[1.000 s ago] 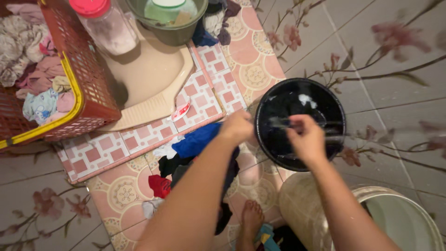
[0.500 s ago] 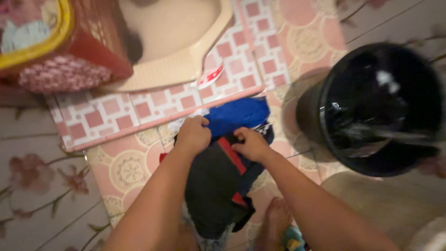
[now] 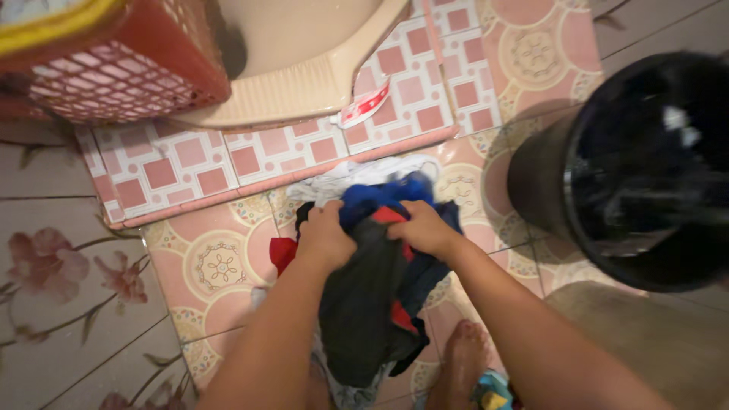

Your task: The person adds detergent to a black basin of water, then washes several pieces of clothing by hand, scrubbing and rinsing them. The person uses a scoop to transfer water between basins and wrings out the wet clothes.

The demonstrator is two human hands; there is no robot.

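Both hands have drawn closer since half a second ago, bunching the cloth. Foot (image 3: 463, 357) on the floor tiles, lowest in view. Dark garment (image 3: 364, 304) hangs below the fists. Left hand (image 3: 325, 237) and right hand (image 3: 422, 228) each clenched shut on its upper edge, above the clothes pile (image 3: 364, 190). Black bucket (image 3: 645, 167) to the right. Red basket (image 3: 114, 68) far left, beside a beige pan (image 3: 304, 68).

Soft matt cloth garment (image 3: 364, 304), glossy black plastic bucket (image 3: 547, 182), red plastic lattice basket (image 3: 121, 68), glazed patterned floor tiles (image 3: 220, 266).
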